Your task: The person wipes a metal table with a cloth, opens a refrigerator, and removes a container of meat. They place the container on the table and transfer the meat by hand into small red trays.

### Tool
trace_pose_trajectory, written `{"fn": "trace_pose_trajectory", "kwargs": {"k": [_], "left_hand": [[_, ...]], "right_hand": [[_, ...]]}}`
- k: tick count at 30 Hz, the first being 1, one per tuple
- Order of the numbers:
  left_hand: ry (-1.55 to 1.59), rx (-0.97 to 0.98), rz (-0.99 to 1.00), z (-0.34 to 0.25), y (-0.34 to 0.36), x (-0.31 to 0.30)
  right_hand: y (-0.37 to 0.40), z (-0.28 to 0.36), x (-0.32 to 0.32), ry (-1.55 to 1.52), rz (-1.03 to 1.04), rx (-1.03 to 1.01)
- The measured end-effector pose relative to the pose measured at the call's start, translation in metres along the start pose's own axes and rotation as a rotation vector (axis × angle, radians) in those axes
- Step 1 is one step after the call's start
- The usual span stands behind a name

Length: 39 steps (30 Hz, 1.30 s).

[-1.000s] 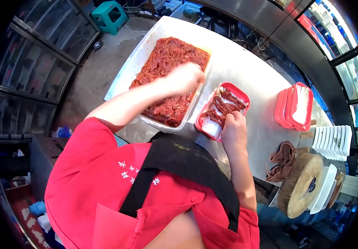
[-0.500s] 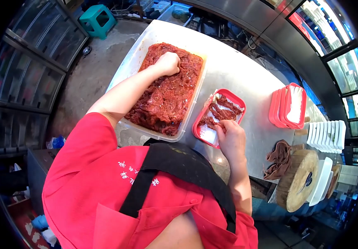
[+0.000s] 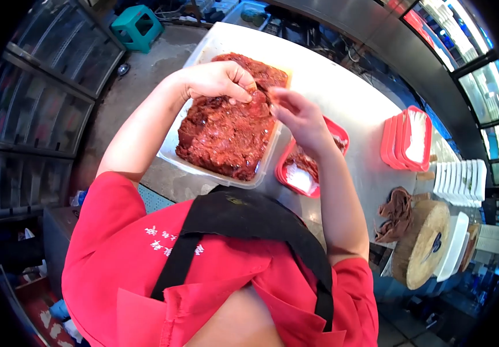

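Observation:
A large clear plastic tub (image 3: 171,157) holds a mass of red marinated meat (image 3: 220,141). Above its middle, my left hand (image 3: 217,80) is closed, pinching a slice of meat (image 3: 257,107) between thumb and fingers. My right hand (image 3: 300,118) has come over the tub's right rim, its thumb and fingertips pinched at the right edge of that slice; the fingertips are slightly blurred. Partly behind my right wrist stands a red container (image 3: 281,173) with a white lining and strips of meat laid in it.
Stacked red containers with white linings (image 3: 405,139) stand farther right on the metal table (image 3: 353,139). Beyond them are white trays (image 3: 460,180), a brown cloth (image 3: 396,214) and a round wooden chopping block (image 3: 423,246). A green stool (image 3: 136,28) stands on the floor.
My left hand has lifted out of the meat with a slice in its fingers. My right hand has moved from the red container up and left to meet it over the tub.

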<state>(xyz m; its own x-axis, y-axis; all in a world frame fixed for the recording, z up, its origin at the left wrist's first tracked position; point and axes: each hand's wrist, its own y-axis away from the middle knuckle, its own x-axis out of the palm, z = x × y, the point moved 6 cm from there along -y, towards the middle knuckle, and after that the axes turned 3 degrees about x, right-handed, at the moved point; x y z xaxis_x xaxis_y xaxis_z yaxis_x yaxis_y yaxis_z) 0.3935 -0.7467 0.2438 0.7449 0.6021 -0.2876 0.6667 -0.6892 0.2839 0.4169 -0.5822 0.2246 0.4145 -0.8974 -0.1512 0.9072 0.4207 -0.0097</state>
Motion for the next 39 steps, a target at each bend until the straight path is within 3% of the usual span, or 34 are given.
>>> {"fn": "trace_pose_trajectory", "kwargs": {"k": [4, 6, 10, 12, 13, 15, 17, 19, 22, 29, 32, 34, 39], "left_hand": [[0.219, 0.118, -0.061, -0.029, -0.011, 0.042], [0.182, 0.084, -0.090, -0.029, -0.019, 0.069], [0.124, 0.079, -0.088, -0.014, -0.037, 0.125], [-0.270, 0.146, -0.206, -0.009, -0.046, 0.148], [-0.302, 0.144, -0.242, -0.007, -0.048, 0.155], [-0.473, 0.080, -0.232, -0.012, -0.048, 0.165], [-0.577, 0.013, -0.190, -0.011, -0.049, 0.171], [-0.788, 0.169, -0.310, -0.015, -0.048, 0.175], [-0.784, 0.280, -0.355, -0.017, -0.047, 0.179], [-0.677, 0.164, -0.171, -0.020, -0.056, 0.177], [-0.738, 0.245, -0.201, -0.018, -0.062, 0.179], [-0.771, 0.260, -0.217, -0.020, -0.062, 0.180], [-0.886, 0.296, -0.262, -0.012, -0.064, 0.184]], "right_hand": [[0.026, -0.005, -0.002, -0.617, 0.197, 0.189], [0.053, -0.006, -0.016, -0.617, 0.127, 0.285], [0.104, -0.046, -0.048, -0.359, -0.053, 0.358], [0.131, -0.064, -0.062, 0.273, -0.275, 0.316], [0.137, -0.062, -0.057, 0.268, -0.274, 0.318], [0.144, -0.042, -0.048, 0.825, -0.350, 0.231], [0.147, -0.040, -0.044, 0.882, -0.364, 0.180], [0.147, -0.037, -0.042, 0.969, -0.381, 0.142], [0.148, -0.047, -0.045, 0.905, -0.334, 0.191], [0.148, -0.047, -0.053, 0.682, -0.354, 0.097], [0.148, -0.040, -0.048, 0.710, -0.291, 0.176], [0.146, -0.037, -0.039, 0.935, -0.243, 0.109], [0.146, -0.047, -0.031, 0.968, -0.220, 0.041]]}}
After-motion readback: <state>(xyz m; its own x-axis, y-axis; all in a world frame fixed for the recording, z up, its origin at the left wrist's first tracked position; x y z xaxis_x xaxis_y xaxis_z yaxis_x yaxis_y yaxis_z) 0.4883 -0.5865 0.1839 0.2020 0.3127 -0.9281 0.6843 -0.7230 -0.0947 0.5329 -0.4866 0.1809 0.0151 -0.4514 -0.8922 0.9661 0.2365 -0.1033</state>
